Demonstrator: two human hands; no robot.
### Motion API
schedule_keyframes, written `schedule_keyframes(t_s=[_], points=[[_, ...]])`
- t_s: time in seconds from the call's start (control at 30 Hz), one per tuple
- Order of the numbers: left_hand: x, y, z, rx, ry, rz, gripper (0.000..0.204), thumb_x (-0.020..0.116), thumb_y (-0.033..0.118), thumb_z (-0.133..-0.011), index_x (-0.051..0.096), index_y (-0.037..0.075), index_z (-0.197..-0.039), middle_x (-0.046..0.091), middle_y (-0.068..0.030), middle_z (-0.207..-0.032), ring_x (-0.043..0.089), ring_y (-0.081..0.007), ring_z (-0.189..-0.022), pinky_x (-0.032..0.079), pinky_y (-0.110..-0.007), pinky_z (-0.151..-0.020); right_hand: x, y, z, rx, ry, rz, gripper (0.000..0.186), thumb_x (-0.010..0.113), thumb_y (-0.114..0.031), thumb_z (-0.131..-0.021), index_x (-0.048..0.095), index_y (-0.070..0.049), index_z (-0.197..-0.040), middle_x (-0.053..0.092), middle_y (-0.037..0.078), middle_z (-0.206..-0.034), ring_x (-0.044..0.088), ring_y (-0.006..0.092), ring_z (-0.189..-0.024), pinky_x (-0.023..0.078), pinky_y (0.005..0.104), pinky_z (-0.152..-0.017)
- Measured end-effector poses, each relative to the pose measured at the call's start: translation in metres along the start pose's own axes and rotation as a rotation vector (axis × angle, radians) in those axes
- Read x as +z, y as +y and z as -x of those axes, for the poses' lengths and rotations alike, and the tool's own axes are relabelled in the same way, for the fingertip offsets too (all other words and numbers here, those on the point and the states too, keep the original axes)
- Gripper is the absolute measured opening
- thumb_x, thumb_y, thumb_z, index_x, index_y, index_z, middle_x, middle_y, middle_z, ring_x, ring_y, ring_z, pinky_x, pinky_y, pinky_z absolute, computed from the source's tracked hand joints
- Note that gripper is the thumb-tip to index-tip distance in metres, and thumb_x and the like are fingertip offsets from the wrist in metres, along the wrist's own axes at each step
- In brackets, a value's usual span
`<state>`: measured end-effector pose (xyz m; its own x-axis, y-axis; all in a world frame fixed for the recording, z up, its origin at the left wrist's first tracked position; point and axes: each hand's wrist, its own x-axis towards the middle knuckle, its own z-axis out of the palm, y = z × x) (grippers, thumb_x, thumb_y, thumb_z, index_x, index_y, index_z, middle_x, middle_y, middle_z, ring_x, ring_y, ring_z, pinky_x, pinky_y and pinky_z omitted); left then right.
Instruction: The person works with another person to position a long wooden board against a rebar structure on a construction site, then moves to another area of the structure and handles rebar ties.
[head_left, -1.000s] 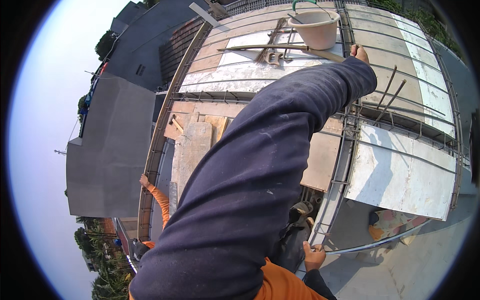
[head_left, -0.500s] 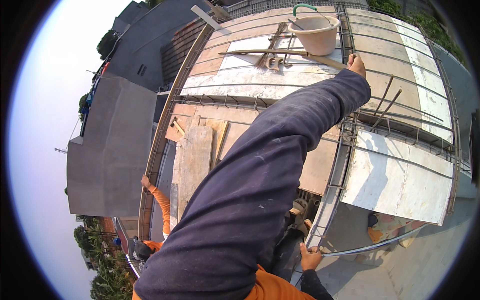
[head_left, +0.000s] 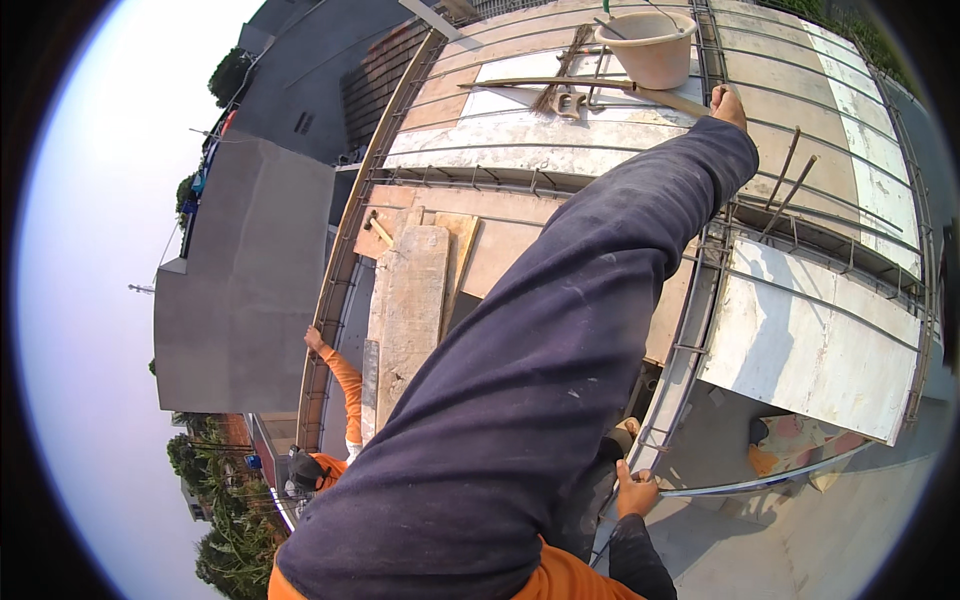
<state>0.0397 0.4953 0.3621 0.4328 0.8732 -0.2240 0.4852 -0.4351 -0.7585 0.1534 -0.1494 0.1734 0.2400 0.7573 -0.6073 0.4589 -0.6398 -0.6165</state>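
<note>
My left arm in a dark sleeve crosses the whole view up to the formwork deck. My left hand (head_left: pixel 729 106) is closed at the far end of it, beside the end of a long wooden handle (head_left: pixel 680 101); what lies inside the fist is hidden. Lower down, my right hand (head_left: pixel 636 491) curls over the rebar (head_left: pixel 655 445) along a narrow beam trough, its thumb pointing up. A thin metal strip (head_left: pixel 740 489) runs off to the right from beside it. Below, part of a foot (head_left: pixel 622 434) shows under my arm.
A pale bucket (head_left: pixel 650 55) stands on the deck by a saw (head_left: pixel 568 104) and a twig broom (head_left: pixel 552 92). Two bars (head_left: pixel 787 180) stick up on the right. Planks (head_left: pixel 412 300) and a hammer (head_left: pixel 380 229) lie left. A co-worker's orange sleeve (head_left: pixel 347 385) reaches the deck edge.
The view has shifted, so the deck and bucket sit farther right and higher. Both of my hands stay at the same spots on the structure.
</note>
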Motion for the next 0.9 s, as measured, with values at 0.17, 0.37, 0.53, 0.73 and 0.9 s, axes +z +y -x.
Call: schedule_keyframes(t_s=[0.17, 0.37, 0.53, 0.73, 0.9], points=[[-0.006, 0.026, -0.038, 0.002, 0.101, 0.025, 0.026, 0.058, 0.021, -0.091, 0.076, 0.009, -0.106, 0.069, -0.0108, -0.106, 0.061, -0.0309, -0.105, 0.043, -0.052, -0.088, -0.009, -0.013, -0.008, 0.063, 0.033, 0.033, 0.061, 0.089, -0.052, -0.068, 0.054, -0.002, -0.060, 0.061, 0.015, -0.058, 0.060, 0.0321, -0.055, 0.048, 0.0447, -0.059], [0.137, -0.065, -0.017, -0.170, 0.089, -0.005, 0.031, 0.055, 0.020, -0.093, 0.077, 0.007, -0.111, 0.073, -0.0149, -0.116, 0.064, -0.0342, -0.117, 0.047, -0.054, -0.094, -0.012, -0.036, -0.001, 0.039, -0.083, 0.100, 0.067, 0.087, -0.058, -0.068, 0.052, -0.002, -0.060, 0.059, 0.015, -0.059, 0.054, 0.0316, -0.055, 0.046, 0.0451, -0.058], [0.040, 0.005, -0.006, 0.163, 0.035, -0.061, 0.031, 0.065, 0.022, -0.086, 0.077, 0.007, -0.110, 0.074, -0.0125, -0.114, 0.066, -0.0339, -0.114, 0.049, -0.053, -0.092, -0.034, -0.026, -0.002, 0.207, -0.020, 0.071, 0.068, 0.085, -0.064, -0.066, 0.055, -0.003, -0.065, 0.060, 0.015, -0.061, 0.056, 0.0305, -0.057, 0.047, 0.0427, -0.061], [-0.064, -0.022, 0.063, 0.167, -0.089, 0.034, 0.027, 0.066, 0.019, -0.081, 0.077, 0.006, -0.102, 0.075, -0.0117, -0.105, 0.068, -0.0290, -0.110, 0.047, -0.044, -0.099, -0.027, -0.018, -0.003, 0.187, 0.001, 0.142, 0.070, 0.081, -0.070, -0.064, 0.061, -0.003, -0.071, 0.067, 0.015, -0.068, 0.068, 0.0339, -0.068, 0.053, 0.0431, -0.067], [-0.086, -0.026, 0.058, 0.264, -0.294, -0.010, 0.045, 0.072, 0.037, -0.076, 0.075, 0.007, -0.110, 0.074, -0.0111, -0.113, 0.068, -0.0293, -0.110, 0.049, -0.043, -0.093, -0.031, -0.019, 0.001, 0.207, -0.059, 0.175, 0.075, 0.076, -0.076, -0.064, 0.066, -0.002, -0.078, 0.069, 0.017, -0.071, 0.070, 0.0359, -0.072, 0.054, 0.0455, -0.070]])
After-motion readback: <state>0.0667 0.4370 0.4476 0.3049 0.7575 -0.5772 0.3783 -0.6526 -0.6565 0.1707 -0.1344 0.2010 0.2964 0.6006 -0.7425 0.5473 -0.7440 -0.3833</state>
